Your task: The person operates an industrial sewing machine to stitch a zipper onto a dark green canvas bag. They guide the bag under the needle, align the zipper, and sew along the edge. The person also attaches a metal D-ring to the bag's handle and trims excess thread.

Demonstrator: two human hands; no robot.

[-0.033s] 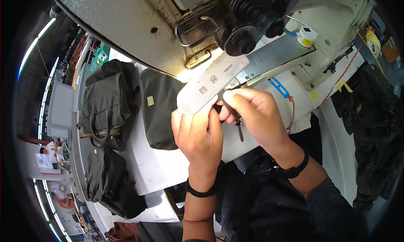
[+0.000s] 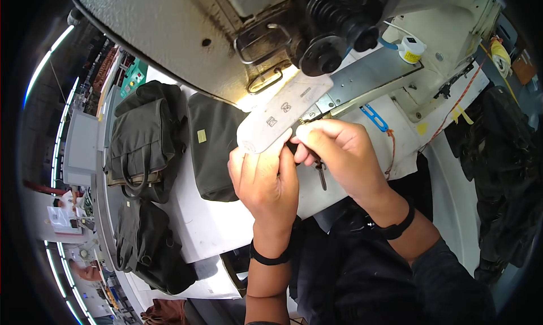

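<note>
Under the head of a sewing machine [image 2: 169, 36], both my hands work close together beside a pale elongated cover plate [image 2: 283, 113]. My left hand [image 2: 263, 181] is closed, its fingertips at the plate's lower edge; a small dark piece [image 2: 293, 147] shows between the hands, its kind unclear. My right hand [image 2: 345, 155] is closed, with thumb and forefinger pinched by the metal needle plate [image 2: 323, 105]. What the pinch holds is hidden. A slim dark metal tool [image 2: 321, 175] sticks out below the right fingers, pointing down toward me.
Dark green bags [image 2: 141, 138] lie left on the white table [image 2: 220, 229], one beside a flat dark panel [image 2: 212, 149] with a yellow tag. A blue slotted tool [image 2: 374, 118] on an orange cord lies right. Dark fabric [image 2: 500, 183] hangs far right.
My left hand and right fingertips have shifted very slightly left. More of a small brass-coloured part shows above the right thumb. The rest looks the same.
</note>
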